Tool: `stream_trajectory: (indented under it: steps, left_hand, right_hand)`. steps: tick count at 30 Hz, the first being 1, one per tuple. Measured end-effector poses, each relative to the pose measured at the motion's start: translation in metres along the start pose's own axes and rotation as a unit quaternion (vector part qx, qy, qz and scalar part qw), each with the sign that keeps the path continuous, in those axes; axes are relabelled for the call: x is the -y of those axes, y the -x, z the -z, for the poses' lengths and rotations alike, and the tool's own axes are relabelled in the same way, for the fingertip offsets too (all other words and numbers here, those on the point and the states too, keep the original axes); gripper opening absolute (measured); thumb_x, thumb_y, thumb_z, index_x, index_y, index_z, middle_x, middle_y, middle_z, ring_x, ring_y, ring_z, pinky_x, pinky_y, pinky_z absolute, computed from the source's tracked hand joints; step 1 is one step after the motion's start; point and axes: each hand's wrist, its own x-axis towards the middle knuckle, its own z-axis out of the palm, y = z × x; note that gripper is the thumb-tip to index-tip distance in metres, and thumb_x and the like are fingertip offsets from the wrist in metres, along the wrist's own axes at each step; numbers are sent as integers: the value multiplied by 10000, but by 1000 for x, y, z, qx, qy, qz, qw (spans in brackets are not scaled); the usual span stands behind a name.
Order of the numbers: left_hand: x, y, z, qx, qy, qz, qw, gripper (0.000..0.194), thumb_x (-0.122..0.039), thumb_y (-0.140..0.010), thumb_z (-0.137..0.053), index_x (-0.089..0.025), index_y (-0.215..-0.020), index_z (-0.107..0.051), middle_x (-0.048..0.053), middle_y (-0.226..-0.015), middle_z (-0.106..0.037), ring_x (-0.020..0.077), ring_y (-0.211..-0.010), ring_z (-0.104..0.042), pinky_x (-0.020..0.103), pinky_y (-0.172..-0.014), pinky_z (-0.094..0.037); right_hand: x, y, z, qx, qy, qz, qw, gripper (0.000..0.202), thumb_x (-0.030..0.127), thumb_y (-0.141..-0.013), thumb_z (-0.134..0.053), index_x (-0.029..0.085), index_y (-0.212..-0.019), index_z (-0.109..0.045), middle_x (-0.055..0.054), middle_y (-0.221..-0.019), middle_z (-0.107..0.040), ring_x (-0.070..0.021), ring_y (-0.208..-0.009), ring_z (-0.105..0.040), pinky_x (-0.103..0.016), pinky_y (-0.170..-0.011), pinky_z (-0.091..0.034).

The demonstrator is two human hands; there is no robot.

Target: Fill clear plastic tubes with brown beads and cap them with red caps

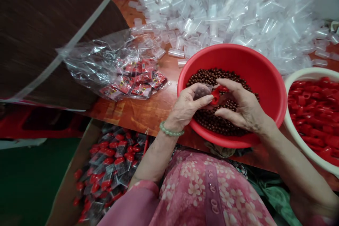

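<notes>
Over a red basin (270,88) with small dark brown balls (219,123) in it, my left hand (186,106) is closed on a clear container (202,91) that has brown balls inside. A red cap (215,96) sits at the container's right end, beside my left fingertips. My right hand (242,107) is just right of the cap, its thumb and fingers apart and curved around the air; its index fingertip is near a red part behind the cap. I cannot tell whether it touches that part.
Many clear tubes (212,17) are heaped behind the basin. A white basin (290,120) of red caps stands at the right. Small red packets (140,77) in a clear bag lie left. Below, a box (66,180) holds filled containers with red caps. A dark box (47,24) is upper left.
</notes>
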Motion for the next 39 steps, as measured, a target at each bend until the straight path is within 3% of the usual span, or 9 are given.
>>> stream_trajectory:
  steps: [2, 4, 8, 13, 19, 25, 31, 39]
  left_hand:
    - [1, -1, 1, -4, 21, 4, 1000, 442, -412, -696, -911, -179, -947, -632, -18, -887, -638, 97, -785, -622, 220, -719, -583]
    - [3, -2, 1, 0, 23, -9, 1000, 429, -399, -713, -901, -180, -974, -641, -5, -924, -656, 106, -829, -631, 225, -751, -589]
    - [7, -2, 1, -20, -40, -65, 997, 344, -358, -780, -846, -183, -999, -647, 1, -946, -662, 95, -838, -615, 199, -773, -557]
    - [6, 1, -1, -42, -143, -106, 983, 247, -290, -840, -765, -196, -1008, -610, 6, -992, -671, 109, -887, -626, 240, -866, -540]
    - [7, 3, -3, -35, -180, -117, 976, 249, -293, -856, -738, -197, -1039, -599, 25, -1038, -700, 134, -959, -668, 271, -930, -547]
    - [8, 5, -6, 8, -176, -91, 980, 200, -298, -897, -696, -191, -1040, -607, 39, -1022, -713, 153, -962, -688, 300, -930, -555]
    - [8, 6, -4, 61, -206, -84, 973, 176, -251, -910, -649, -190, -1066, -593, 21, -945, -699, 146, -879, -661, 289, -846, -545]
    - [5, 7, -2, 71, -256, -65, 962, 97, -267, -922, -608, -201, -980, -566, -10, -823, -624, 134, -752, -571, 285, -714, -463]
  right_hand:
    - [2, 1, -5, 10, 73, 49, 996, 720, 556, -929, -680, 229, -1530, -454, -168, -1398, -645, -286, -1205, -686, -444, -1003, -613]
    - [3, 1, -11, -3, 101, 62, 993, 663, 545, -990, -580, 194, -1540, -462, -181, -1424, -645, -293, -1313, -635, -463, -1066, -585]
    - [2, 2, -18, -59, 81, 13, 995, 402, 357, -1052, -510, 229, -1413, -631, -102, -1350, -728, -231, -1243, -702, -396, -1099, -570]
    - [4, 3, -19, -95, 27, -108, 989, 349, 328, -976, -646, 234, -1308, -699, -83, -1259, -772, -227, -1112, -760, -365, -1005, -608]
    - [7, -1, -16, -111, 59, -98, 987, 182, 262, -912, -692, 239, -1084, -748, -43, -980, -807, -193, -875, -755, -341, -828, -621]
    - [8, -8, -2, -200, -65, -151, 966, 217, 269, -917, -738, 293, -1130, -771, -35, -1094, -804, -195, -945, -763, -358, -881, -621]
    - [17, -13, -6, -169, -68, -116, 976, 257, 311, -932, -726, 296, -1184, -772, -42, -1136, -797, -217, -1022, -759, -406, -955, -630]
    - [16, -10, -9, -125, -27, -82, 988, 284, 266, -926, -728, 323, -1201, -770, -29, -1104, -812, -220, -974, -778, -404, -922, -644]
